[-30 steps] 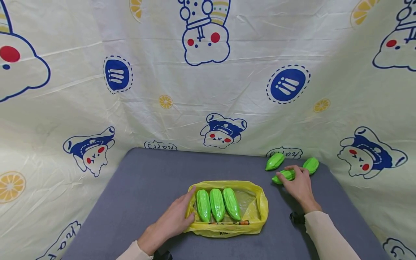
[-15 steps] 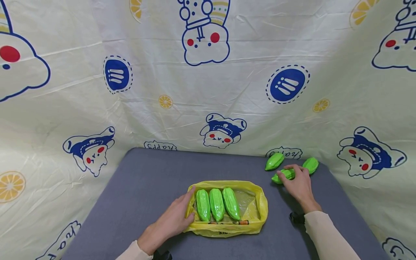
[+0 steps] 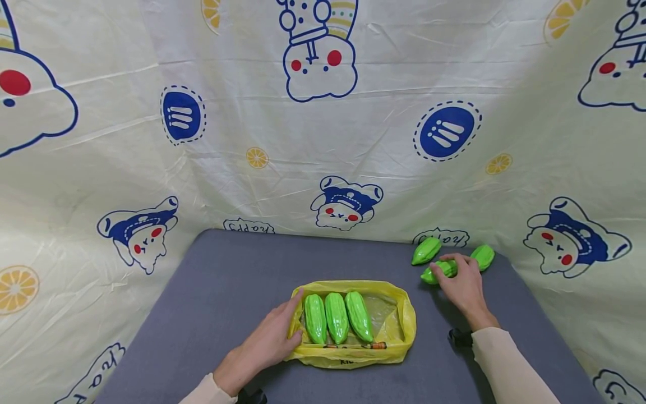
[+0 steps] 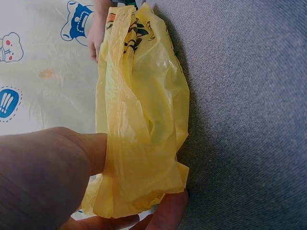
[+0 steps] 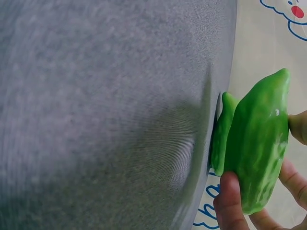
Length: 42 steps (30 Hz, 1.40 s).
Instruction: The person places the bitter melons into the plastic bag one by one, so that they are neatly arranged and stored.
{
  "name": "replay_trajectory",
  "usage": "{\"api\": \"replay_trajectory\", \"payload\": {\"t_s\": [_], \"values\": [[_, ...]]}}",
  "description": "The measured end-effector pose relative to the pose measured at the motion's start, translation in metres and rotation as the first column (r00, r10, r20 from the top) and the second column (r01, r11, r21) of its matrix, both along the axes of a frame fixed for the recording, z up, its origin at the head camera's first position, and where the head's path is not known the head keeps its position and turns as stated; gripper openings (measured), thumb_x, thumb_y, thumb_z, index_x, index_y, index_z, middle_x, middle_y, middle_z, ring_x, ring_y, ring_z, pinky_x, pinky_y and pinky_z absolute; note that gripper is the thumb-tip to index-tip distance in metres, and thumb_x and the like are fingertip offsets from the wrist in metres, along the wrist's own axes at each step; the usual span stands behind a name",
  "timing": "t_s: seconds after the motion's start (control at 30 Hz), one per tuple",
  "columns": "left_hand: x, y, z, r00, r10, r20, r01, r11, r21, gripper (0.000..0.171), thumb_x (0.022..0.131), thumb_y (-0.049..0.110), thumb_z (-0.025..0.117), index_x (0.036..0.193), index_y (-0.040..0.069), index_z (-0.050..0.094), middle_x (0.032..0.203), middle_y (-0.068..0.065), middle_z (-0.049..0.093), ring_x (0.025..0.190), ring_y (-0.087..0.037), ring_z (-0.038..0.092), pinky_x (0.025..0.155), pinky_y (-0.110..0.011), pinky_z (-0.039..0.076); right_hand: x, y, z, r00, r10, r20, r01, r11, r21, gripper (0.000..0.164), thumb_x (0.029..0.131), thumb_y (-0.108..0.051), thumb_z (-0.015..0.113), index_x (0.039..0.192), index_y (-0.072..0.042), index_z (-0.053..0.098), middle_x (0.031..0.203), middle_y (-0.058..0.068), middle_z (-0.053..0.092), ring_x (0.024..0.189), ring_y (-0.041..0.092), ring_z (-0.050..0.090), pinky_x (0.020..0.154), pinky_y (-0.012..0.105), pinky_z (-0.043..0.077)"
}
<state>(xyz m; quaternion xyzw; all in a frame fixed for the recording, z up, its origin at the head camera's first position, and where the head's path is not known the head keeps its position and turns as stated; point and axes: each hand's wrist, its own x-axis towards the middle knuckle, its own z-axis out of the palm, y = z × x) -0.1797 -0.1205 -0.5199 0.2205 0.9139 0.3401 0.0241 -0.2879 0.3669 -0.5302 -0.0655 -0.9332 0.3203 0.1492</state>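
Observation:
In the head view, a yellow plastic bag [image 3: 353, 359] lies on its side of the table's middle, its mouth spread wide. Three green bitter melons [image 3: 337, 318] rest side by side in its left part. My left hand [image 3: 272, 336] holds the bag's left end; in the left wrist view the thumb [image 4: 93, 148] goes behind the yellow wall and other fingers curl below it. At the back right, my right hand [image 3: 464, 283] grips another bitter melon [image 5: 256, 148] between thumb and fingers. A loose bitter melon [image 3: 427, 251] lies behind it, and one more bitter melon [image 3: 483, 257] lies to its right.
The grey table [image 3: 217, 297] ends at a pale patterned cloth [image 3: 222, 185] hanging behind and at both sides. The loose melons lie near the table's back right corner. A dark band [image 3: 460, 338] shows at my right wrist.
My right hand and the bitter melon in it have shifted very slightly up and left in the head view. My left hand and the bag look unchanged.

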Motion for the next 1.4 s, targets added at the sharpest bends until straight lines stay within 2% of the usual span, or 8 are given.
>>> {"api": "replay_trajectory", "payload": {"t_s": [0.87, 1.07, 1.4], "values": [[0.001, 0.001, -0.001, 1.0, 0.005, -0.009, -0.005, 1.0, -0.003, 0.092, 0.103, 0.006, 0.08, 0.183, 0.004, 0.034, 0.164, -0.035, 0.063, 0.145, -0.057, 0.068, 0.114, -0.07, 0.06, 0.007, -0.015, 0.01, 0.997, 0.026, -0.071, -0.026, 1.0, 0.002, 0.045, 0.111, -0.034, 0.078, 0.141, -0.002, 0.07, 0.168, 0.038, 0.042, 0.151, 0.061, 0.047, 0.119, 0.079, 0.044], [0.002, 0.003, -0.001, 1.0, 0.007, -0.005, -0.007, 1.0, 0.004, 0.092, 0.103, 0.006, 0.079, 0.183, 0.004, 0.034, 0.163, -0.035, 0.063, 0.146, -0.057, 0.067, 0.115, -0.07, 0.059, 0.013, -0.022, 0.013, 0.996, 0.026, -0.081, -0.026, 1.0, 0.004, 0.043, 0.111, -0.032, 0.079, 0.141, -0.003, 0.07, 0.168, 0.038, 0.042, 0.148, 0.061, 0.05, 0.115, 0.079, 0.046], [0.003, 0.003, -0.001, 0.999, 0.01, -0.044, -0.01, 1.0, -0.009, 0.09, 0.102, 0.006, 0.08, 0.181, 0.001, 0.037, 0.16, -0.035, 0.066, 0.141, -0.055, 0.07, 0.113, -0.068, 0.06, 0.02, -0.03, 0.014, 0.994, 0.026, -0.11, -0.025, 1.0, 0.017, 0.04, 0.109, -0.03, 0.081, 0.137, -0.003, 0.072, 0.165, 0.036, 0.046, 0.148, 0.057, 0.051, 0.111, 0.074, 0.049]]}}
